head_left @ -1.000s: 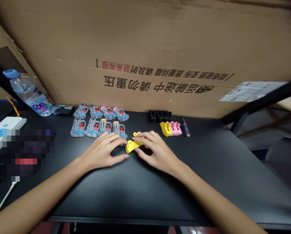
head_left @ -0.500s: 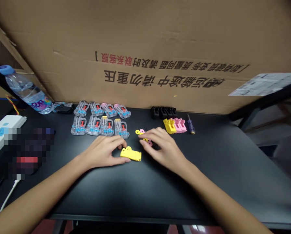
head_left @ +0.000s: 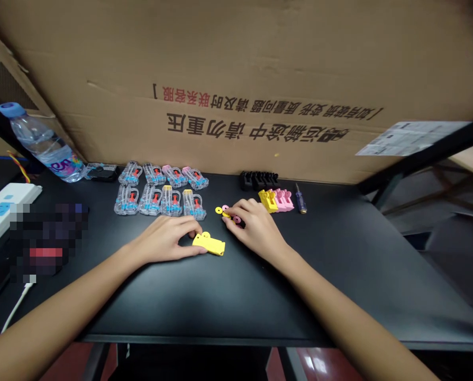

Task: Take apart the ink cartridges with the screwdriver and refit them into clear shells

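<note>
My left hand pinches the left end of a yellow plastic part between thumb and fingers, low over the black table. To its right, my right hand has its thumb and fingertips at a small group of discs. A yellow disc and a pink disc lie just beyond the fingertips; another pink disc shows between the fingers. The fingertips close on a yellow disc. Behind my right hand stand yellow clips and pink clips.
Clear plastic assemblies lie in two rows at the back left. Black clips and a screwdriver are at the back right. A bottle and power strip stand left. Cardboard rises behind.
My right hand's thumb and fingertips have come closer together at the yellow disc. The left hand keeps its hold on the yellow part. The camera view has shifted slightly.
</note>
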`<state>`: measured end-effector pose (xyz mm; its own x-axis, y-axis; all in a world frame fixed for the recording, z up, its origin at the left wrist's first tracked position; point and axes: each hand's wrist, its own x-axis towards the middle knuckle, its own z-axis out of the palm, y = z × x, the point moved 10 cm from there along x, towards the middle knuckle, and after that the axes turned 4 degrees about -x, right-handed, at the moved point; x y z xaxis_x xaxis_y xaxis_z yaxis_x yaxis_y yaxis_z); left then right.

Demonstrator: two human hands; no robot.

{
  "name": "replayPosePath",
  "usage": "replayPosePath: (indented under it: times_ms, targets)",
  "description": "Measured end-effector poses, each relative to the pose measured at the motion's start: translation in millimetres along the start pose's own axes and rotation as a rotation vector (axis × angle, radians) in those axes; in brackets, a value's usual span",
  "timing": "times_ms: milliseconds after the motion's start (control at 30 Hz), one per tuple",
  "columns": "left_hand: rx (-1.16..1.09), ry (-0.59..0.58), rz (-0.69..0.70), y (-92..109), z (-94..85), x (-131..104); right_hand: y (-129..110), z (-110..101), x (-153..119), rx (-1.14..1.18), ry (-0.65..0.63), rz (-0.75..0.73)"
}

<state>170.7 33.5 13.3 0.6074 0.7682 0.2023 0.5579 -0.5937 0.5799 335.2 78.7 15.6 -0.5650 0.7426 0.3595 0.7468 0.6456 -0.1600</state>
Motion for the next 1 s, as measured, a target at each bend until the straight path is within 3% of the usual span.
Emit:
replayPosePath:
  times_ms: [233,400,567,867,1000]
  targets:
    - [-0.054,-0.014,-0.020,-2.1,0.3,-0.5,-0.7,-8.1,2.0,0.080,0.075,-0.012]
    - [-0.072,-0.026,-0.015,-2.9,2.2,-0.3,-24.7,-27.4,-1.2,0.445,0.155,0.012]
    - [-0.092,-0.042,-0.008,-2.8,4.4,0.7,-47.1,-9.9,-4.9,0.710,-0.010,0.058]
    - [-0.107,-0.055,-0.012,-1.7,4.0,1.3,-41.5,8.3,-6.1,0.720,-0.082,0.112]
    - [-0.108,-0.048,-0.001,-2.5,4.3,0.5,-38.4,18.4,-8.2,0.784,-0.159,0.206]
